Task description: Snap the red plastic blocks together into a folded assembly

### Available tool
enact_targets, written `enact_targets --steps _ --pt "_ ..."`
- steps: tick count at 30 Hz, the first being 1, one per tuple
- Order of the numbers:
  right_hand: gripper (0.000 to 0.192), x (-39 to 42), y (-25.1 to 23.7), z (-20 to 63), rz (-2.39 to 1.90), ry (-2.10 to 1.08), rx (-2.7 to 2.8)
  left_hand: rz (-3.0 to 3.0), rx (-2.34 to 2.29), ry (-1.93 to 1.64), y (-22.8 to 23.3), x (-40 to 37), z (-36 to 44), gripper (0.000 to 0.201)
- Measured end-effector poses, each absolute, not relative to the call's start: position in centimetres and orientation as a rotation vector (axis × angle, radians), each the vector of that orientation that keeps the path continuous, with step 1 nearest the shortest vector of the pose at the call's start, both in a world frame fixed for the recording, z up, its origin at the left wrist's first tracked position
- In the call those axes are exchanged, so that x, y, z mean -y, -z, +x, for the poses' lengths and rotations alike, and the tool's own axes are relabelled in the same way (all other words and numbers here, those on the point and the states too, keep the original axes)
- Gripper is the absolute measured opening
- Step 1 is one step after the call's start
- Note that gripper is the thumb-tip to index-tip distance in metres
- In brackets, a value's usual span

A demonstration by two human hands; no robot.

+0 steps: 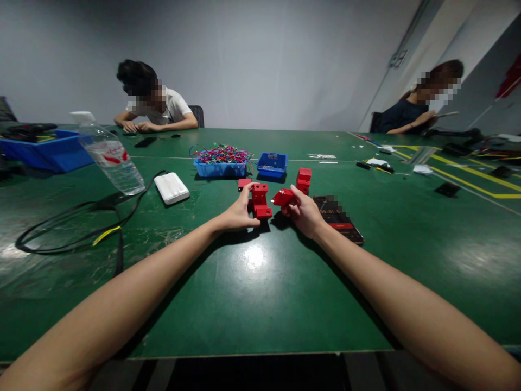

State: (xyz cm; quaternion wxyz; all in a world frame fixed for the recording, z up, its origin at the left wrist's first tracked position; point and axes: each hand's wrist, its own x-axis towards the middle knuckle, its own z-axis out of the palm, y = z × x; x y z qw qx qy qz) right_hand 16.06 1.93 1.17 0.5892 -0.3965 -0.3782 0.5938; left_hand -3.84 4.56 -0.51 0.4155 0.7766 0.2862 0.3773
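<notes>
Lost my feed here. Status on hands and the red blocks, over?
Left hand steadies the red block stack. Right hand grips a loose red block, apart from the stack. Phone beside right wrist.

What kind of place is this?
Probably a small assembly workshop: a shared green table, a blue tray of coloured wires, red plastic blocks being handled, and other people working nearby.

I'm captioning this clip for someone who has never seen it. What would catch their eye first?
Bright red blocks at the middle of the green table: the left hand touches the stacked ones and the right hand pinches a loose red piece. Behind them sits a blue tray of coloured wires, and a clear water bottle stands at the left.
</notes>
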Motion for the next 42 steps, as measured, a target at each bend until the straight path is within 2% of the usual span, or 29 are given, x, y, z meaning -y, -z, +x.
enact_targets --steps 5,11,18,30,36,42 --pt "0.032 -2.0 -1.6 16.0 -0.912 -1.456 0.746 1.946 -0.715 -0.938 0.3 -4.1 -3.7 0.1" --pt "0.035 -1.9 -1.7 15.9 -0.918 -1.476 0.722 1.961 -0.712 -0.918 0.2 -3.9 -3.7 0.096" --pt "0.052 -2.2 -0.9 15.8 -0.965 -1.391 0.803 2.04 -0.717 -0.956 0.7 -4.2 -3.7 0.093" --pt "0.049 -2.6 0.0 16.4 -0.829 -1.415 0.934 2.144 -0.734 -0.946 0.7 -4.3 -3.7 0.097" --pt "0.062 -2.4 -0.3 16.2 -0.828 -1.399 0.88 2.16 -0.777 -0.922 0.5 -4.2 -3.8 0.098" --pt "0.034 -2.2 -0.9 16.1 -0.831 -1.483 0.819 2.137 -0.755 -0.923 0.5 -4.1 -3.8 0.096"
